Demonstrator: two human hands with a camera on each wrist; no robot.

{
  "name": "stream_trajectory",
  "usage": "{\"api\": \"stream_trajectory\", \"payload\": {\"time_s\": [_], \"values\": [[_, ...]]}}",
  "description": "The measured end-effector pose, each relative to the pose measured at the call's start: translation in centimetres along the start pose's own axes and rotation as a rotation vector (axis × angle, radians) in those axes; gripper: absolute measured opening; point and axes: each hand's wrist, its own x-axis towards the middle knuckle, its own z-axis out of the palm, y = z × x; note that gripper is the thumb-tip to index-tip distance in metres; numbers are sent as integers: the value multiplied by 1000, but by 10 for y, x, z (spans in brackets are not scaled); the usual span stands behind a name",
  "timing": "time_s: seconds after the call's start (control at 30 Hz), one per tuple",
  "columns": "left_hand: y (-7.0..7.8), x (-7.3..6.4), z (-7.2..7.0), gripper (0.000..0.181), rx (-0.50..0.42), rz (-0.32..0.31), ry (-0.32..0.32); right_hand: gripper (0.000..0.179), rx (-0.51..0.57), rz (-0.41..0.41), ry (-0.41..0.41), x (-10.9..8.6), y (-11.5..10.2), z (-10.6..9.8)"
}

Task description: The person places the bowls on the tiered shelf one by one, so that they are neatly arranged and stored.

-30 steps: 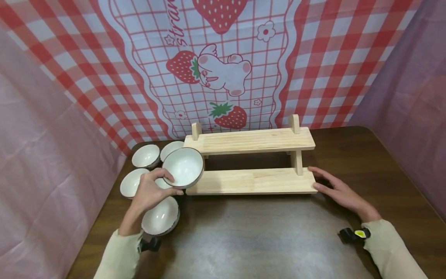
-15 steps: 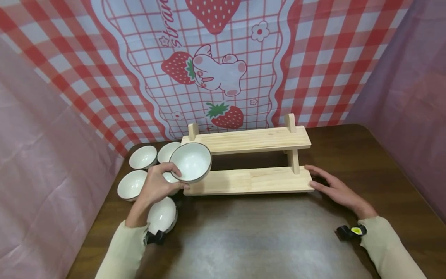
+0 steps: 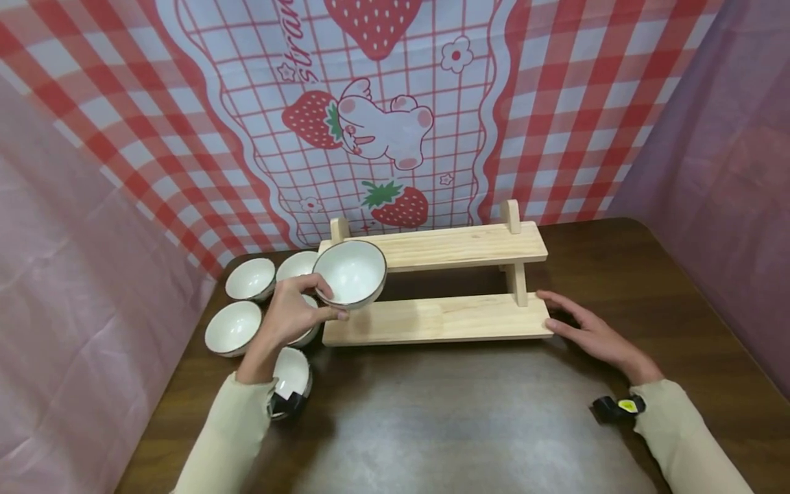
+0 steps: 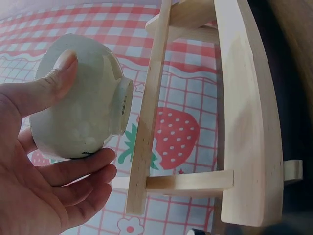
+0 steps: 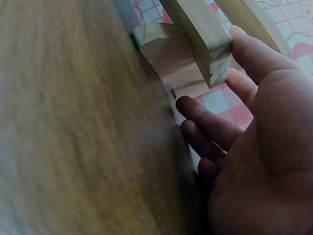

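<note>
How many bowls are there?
6 that show: a held bowl in the fingers of the left hand; on the table, a back-left bowl, back-right bowl, far-left bowl, front bowl, and half-hidden bowl behind that hand. More might be hidden.

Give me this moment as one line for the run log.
left hand: holds bowl, raised | right hand: touches right end of wooden shelf | other bowls: on table, left of shelf
</note>
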Motion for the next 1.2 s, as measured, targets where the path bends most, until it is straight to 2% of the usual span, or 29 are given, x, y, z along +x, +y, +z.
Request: {"api": "stream_trajectory", "payload": {"time_s": [0.33, 0.8, 1.0, 1.2], "values": [[8, 16, 7, 31, -35, -16, -12, 54, -29, -4, 14, -1, 0, -2], [19, 33, 17, 31, -69, -65, -33, 57, 11, 29, -9, 1, -1, -1], [25, 42, 21, 31, -90, -59, -19, 56, 6, 25, -1, 0, 1, -1], [29, 50, 26, 32, -101, -27, -27, 56, 12, 13, 1, 0, 2, -1]]}}
